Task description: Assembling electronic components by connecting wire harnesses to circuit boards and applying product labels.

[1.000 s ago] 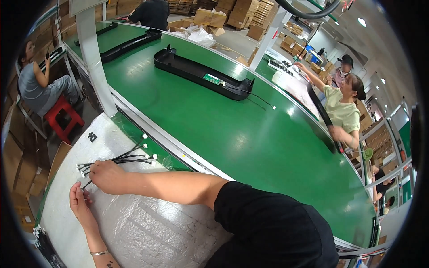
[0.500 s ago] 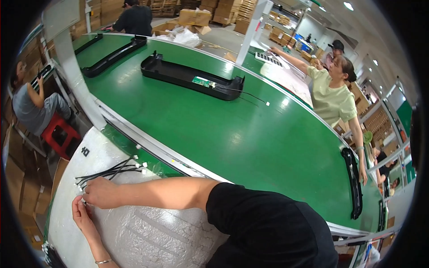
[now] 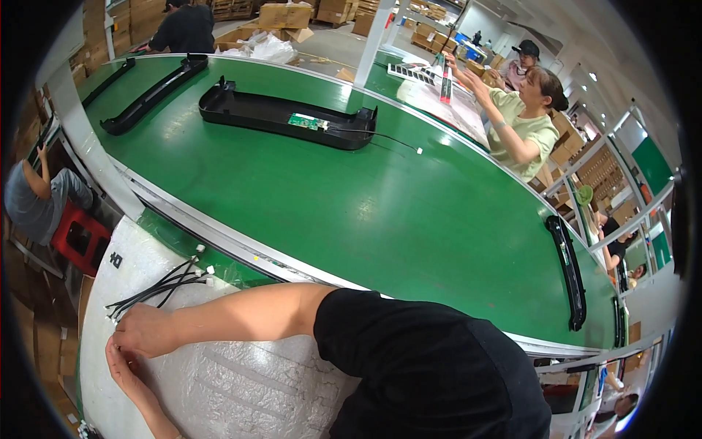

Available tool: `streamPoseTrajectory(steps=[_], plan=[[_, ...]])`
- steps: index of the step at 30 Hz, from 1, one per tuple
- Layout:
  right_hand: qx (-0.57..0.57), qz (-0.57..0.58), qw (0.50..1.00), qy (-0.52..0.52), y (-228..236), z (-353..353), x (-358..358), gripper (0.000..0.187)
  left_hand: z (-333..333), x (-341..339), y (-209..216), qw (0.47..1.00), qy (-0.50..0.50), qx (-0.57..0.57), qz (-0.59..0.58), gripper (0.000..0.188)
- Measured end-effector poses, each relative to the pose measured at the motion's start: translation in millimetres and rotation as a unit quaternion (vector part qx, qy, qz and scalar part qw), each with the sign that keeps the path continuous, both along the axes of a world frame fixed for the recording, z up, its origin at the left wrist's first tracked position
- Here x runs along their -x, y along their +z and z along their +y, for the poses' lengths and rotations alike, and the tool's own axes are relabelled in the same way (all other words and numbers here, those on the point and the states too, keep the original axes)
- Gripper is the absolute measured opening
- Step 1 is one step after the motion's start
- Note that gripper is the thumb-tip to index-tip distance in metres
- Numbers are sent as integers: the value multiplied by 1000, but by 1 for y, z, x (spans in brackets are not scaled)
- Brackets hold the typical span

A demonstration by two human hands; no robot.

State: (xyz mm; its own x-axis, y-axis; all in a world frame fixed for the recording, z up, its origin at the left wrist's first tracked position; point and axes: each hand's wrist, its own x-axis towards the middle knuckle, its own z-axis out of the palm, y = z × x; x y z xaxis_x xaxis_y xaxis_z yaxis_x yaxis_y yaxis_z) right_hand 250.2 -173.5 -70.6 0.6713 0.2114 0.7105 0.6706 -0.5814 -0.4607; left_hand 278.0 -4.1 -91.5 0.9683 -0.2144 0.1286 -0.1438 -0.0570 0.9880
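Note:
My right hand (image 3: 144, 331) reaches across from the right, its fingers curled and pressed together at the near end of a bundle of black cables (image 3: 155, 288) with white connectors. Just below it, my left hand (image 3: 126, 368) meets it fingertip to fingertip, also closed. Whatever is pinched between them is too small and hidden to make out. Both hands are low over a grey-white padded worktop (image 3: 241, 384). A small black part (image 3: 115, 259) lies on the worktop, beyond the cables.
Beyond a metal rail (image 3: 219, 241) runs a green conveyor belt (image 3: 329, 212). A long black housing (image 3: 270, 115) with a green circuit board (image 3: 307, 121) sits on it. Other black housings lie at far left and right (image 3: 567, 274). A co-worker (image 3: 523, 121) stands across the belt.
The view has shifted slightly, so most things sit further left. My hands stay together, with my right hand covering more of the pinch. The co-worker's lowered arm has come up, away from the right-hand housing.

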Motion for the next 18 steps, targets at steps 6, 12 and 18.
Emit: streamPoseTrajectory(steps=[6,12,18], plan=[[-56,-36,995,72,1,11,11,12,11,4,-4,985,-117,98,86,55],[-115,-36,987,105,10,26,19,16,41,-4,-23,967,-128,169,141,61],[-62,-25,993,98,8,20,23,17,37,2,-19,953,-177,198,147,59]])
